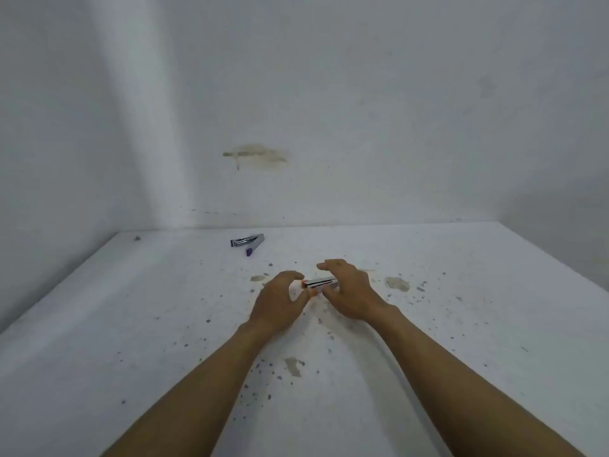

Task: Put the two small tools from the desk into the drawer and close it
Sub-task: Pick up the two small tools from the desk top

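Head view, two tools: one (320, 283) in right hand (349, 293) grip, left hand (280, 300) open, other (247, 242) apart.

Two bare forearms, no sleeves; hands, left (280, 300) and right (351, 291), without rings, watch or gloves

Just one view here, a wide-angle cam worn on the person's head, pointing forward and tilted down over the white desk (461, 324). Both forearms come in from the bottom edge and stretch away from the lens, so it sits above and behind the hands, fairly near them. The far edge of the desk meets the white wall (362, 110) about halfway up the frame, and a side wall closes in on the left. Straight edges splay outward toward the corners. No second view to compare against.
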